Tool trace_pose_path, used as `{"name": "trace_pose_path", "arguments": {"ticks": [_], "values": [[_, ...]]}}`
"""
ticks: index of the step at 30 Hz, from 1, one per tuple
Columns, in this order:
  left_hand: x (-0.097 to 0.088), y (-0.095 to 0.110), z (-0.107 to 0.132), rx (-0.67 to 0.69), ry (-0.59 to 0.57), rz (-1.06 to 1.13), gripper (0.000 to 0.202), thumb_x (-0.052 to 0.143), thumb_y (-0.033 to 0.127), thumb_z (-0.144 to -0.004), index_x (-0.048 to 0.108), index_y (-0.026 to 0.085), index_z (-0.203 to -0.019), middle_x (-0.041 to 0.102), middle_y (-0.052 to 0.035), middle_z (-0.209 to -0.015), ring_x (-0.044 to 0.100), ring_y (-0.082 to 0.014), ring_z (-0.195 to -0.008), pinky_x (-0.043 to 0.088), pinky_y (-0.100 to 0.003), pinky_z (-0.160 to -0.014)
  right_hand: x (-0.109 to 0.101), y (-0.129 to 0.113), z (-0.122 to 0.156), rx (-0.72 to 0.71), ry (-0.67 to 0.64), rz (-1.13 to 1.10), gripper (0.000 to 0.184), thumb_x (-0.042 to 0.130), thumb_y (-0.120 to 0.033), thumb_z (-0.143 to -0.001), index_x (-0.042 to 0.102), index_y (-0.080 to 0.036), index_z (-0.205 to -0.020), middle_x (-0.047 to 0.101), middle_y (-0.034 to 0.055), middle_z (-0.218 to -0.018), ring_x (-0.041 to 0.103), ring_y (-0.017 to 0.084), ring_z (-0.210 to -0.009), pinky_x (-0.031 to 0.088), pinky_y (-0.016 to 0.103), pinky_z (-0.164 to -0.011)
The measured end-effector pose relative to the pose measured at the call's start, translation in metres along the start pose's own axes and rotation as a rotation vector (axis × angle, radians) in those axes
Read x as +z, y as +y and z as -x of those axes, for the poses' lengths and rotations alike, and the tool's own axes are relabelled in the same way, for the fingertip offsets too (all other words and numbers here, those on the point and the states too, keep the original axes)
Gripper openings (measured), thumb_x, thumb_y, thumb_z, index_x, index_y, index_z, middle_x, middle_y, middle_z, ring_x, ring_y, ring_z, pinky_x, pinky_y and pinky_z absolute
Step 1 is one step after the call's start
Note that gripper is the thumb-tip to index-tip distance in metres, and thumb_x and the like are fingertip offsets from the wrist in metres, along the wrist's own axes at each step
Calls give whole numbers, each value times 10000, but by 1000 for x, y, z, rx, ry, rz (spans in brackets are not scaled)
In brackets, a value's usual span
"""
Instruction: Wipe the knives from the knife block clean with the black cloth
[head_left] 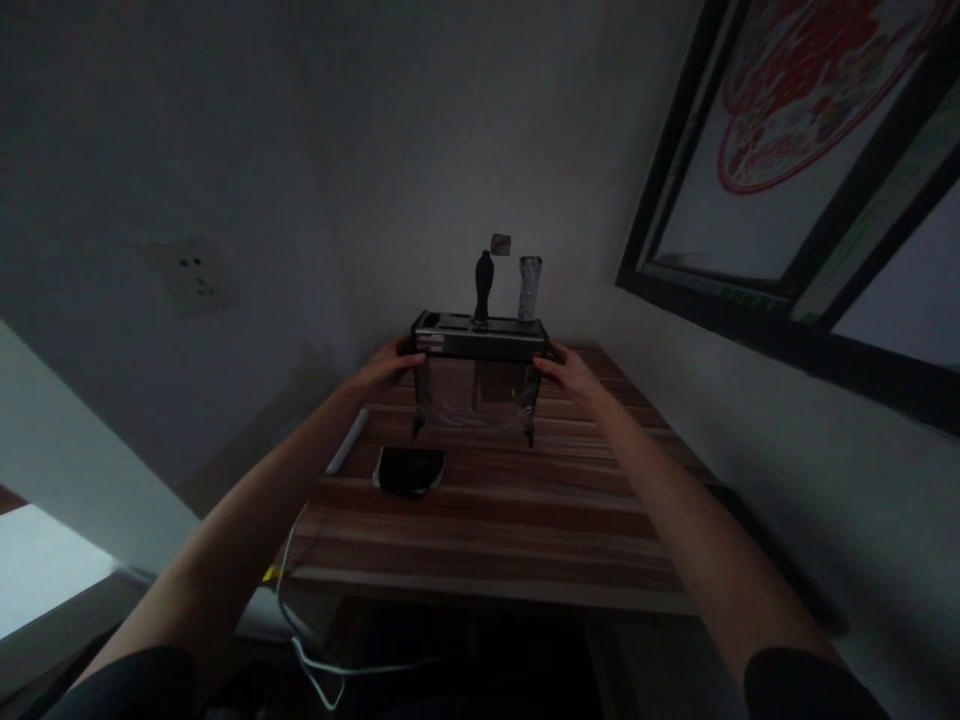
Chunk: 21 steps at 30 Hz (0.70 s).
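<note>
A clear-sided box (475,393) with a black and silver top (480,337) is in front of me, at the far part of the wood-grain table. My left hand (386,366) grips its left end, with the thumb reaching onto the front. On the opposite end, my right hand (568,371) holds it the same way. A slim black handle-like piece (484,287) stands upright on the top, beside a clear, glass-like cylinder (529,288). Dark feet show at the lower corners. Whether the box touches the table, I cannot tell.
On the striped table (517,520) lies a small black item (409,470), near a white stick-like object (347,442). A white cable (283,570) hangs over the front edge. Walls close in behind and right, with a framed picture (787,150) and a wall socket (196,275).
</note>
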<state>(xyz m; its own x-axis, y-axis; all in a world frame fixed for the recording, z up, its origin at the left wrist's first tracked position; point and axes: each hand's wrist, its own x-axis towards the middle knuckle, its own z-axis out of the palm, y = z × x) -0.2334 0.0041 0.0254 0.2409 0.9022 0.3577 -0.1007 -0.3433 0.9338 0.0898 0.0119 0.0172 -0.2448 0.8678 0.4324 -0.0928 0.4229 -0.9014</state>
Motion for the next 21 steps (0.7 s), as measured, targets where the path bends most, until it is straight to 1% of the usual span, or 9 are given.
{"name": "trace_pose_path", "arguments": {"ticks": [3,5,8,11,14,16,18,21], "values": [[17,-7,-5,30,-32,-1,612,777,309,-549,580,153,-1106,612,-100,-1139,479,-298,-1162,366,-397,-987,-19,-8,10,-4,13,14,440,746,-308,-605,632,-225,-1021,661,33,-1047,597,204,-994,428,386,-930],[28,-14,-8,47,-52,4,613,774,298,-557,571,153,-1117,603,-104,-1155,468,-294,-1176,349,-398,-1000,-32,-8,16,3,24,10,456,749,-297,-602,627,-225,-1035,659,32,-1057,596,203,-999,424,380,-939],[44,-25,-9,64,-65,15,626,770,294,-567,555,155,-1139,596,-106,-1170,461,-289,-1184,330,-401,-1015,-52,-1,26,20,66,-15,494,765,-285,-581,620,-226,-1049,663,31,-1051,605,201,-981,430,378,-935],[61,-32,-7,62,-67,13,643,770,293,-568,545,141,-1151,581,-117,-1194,470,-293,-1174,323,-410,-1018,-65,10,37,11,119,-58,507,775,-303,-562,620,-233,-1039,666,28,-1043,614,194,-959,436,366,-924],[73,-37,-3,64,-81,9,659,777,295,-558,541,133,-1152,560,-124,-1226,483,-290,-1162,324,-410,-1017,-70,19,48,4,161,-92,485,773,-320,-556,627,-234,-1011,663,25,-1050,614,186,-955,445,342,-906],[77,-41,-1,66,-82,5,667,781,306,-552,540,133,-1149,553,-123,-1235,492,-281,-1155,323,-403,-1020,-70,23,55,17,167,-113,473,775,-309,-551,631,-233,-995,656,20,-1069,606,182,-970,449,322,-895],[78,-45,1,51,-80,-3,671,783,322,-548,542,135,-1146,548,-123,-1242,498,-273,-1152,320,-399,-1024,-68,27,60,30,164,-137,474,780,-291,-542,632,-234,-989,653,11,-1076,598,177,-982,450,304,-886],[76,-50,4,25,-59,-18,681,795,341,-521,554,134,-1123,546,-127,-1247,496,-278,-1154,316,-403,-1029,-66,33,63,39,179,-168,468,785,-272,-529,638,-240,-973,667,-8,-1025,604,163,-951,453,287,-872]]}}
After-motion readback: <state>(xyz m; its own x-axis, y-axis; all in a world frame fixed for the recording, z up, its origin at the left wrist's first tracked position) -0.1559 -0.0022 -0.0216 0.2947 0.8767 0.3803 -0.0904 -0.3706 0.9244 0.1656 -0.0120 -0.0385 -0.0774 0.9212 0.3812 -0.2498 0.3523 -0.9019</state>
